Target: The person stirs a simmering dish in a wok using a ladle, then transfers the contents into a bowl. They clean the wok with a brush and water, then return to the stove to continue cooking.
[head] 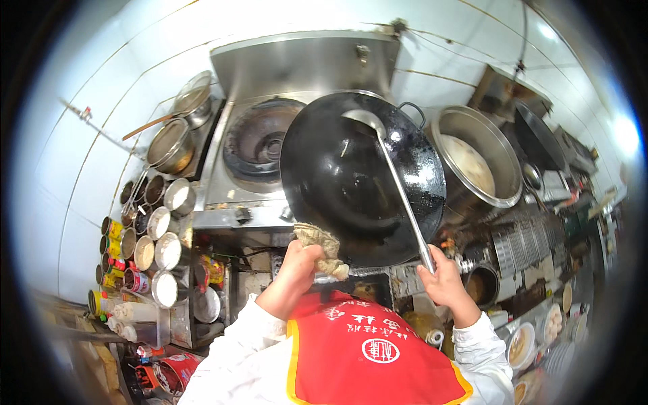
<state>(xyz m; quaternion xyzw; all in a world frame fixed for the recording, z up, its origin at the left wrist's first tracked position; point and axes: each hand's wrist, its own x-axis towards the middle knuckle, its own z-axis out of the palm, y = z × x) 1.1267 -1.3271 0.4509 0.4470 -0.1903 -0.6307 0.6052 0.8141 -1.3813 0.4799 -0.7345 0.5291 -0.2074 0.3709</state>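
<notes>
A large black wok (329, 187) is tilted in front of me, its oily inner surface facing up towards me. My left hand (305, 263) grips a folded beige cloth (324, 248) at the wok's near left rim; the cloth covers whatever part of the wok lies under it. In my right hand (443, 280) is the handle of a long steel ladle (402, 190). Its bowl rests against or just above the far inner wall of the wok; I cannot tell which. A small pale scrap (345, 149) lies inside the wok. One loop handle (414, 114) sticks out at the far right.
Left of the wok is a round burner (263, 144) on a steel range. Close on the right stands a deep steel pot (478, 157) with pale liquid. Seasoning bowls (169, 250) and tins (112, 228) crowd the left shelf. A strainer (192, 93) lies over a pot behind them.
</notes>
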